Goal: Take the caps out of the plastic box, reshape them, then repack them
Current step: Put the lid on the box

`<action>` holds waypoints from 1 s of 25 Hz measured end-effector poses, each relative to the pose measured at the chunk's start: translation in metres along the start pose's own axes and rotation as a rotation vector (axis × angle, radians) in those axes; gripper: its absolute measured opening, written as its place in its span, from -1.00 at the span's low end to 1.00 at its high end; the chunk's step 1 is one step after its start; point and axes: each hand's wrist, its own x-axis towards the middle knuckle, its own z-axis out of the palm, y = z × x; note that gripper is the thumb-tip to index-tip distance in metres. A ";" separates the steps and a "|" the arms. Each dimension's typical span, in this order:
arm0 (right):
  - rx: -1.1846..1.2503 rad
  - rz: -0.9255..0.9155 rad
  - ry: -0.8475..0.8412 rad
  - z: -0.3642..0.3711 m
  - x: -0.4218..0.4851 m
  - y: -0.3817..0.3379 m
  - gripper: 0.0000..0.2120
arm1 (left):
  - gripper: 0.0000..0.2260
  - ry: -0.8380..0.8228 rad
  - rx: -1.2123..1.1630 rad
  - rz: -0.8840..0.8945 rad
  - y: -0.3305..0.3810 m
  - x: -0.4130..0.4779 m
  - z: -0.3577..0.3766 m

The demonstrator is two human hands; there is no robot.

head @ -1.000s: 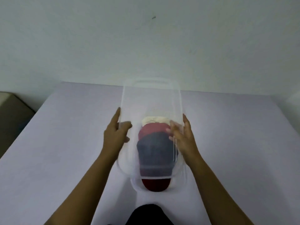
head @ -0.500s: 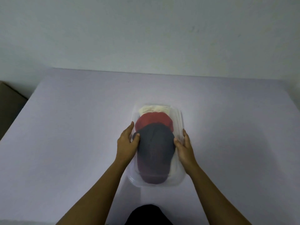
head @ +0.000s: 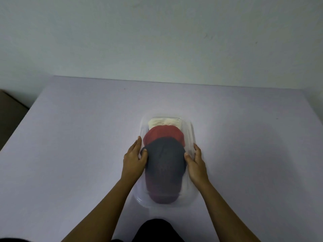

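Clear plastic forms the plastic box, which is set on a lilac table, near the person's edge and about midway across it. Three caps are packed in it in an overlapping row. A cream cap is seen at the far end, a red cap is laid partly over it, and a dark grey cap is laid over the red one and fills the near half. The near end of the grey cap is seen hazily through clear plastic; whether a lid is seated there cannot be told for certain.

The box is held at both long sides. The left hand is placed against the left wall, its fingers kept together and nearly straight along the outside, and its thumb is bent over the top edge, beside the grey cap. The right hand is placed the same way on the right wall, fingers together outside and thumb hooked over the rim. The rim is thus pinched on each side.

A pale wall is seen behind the table, and dark clothing at the bottom edge.
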 end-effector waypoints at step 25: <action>-0.199 0.016 0.154 0.001 -0.015 0.036 -0.40 | -0.31 -0.148 -0.079 -0.222 -0.023 -0.026 -0.002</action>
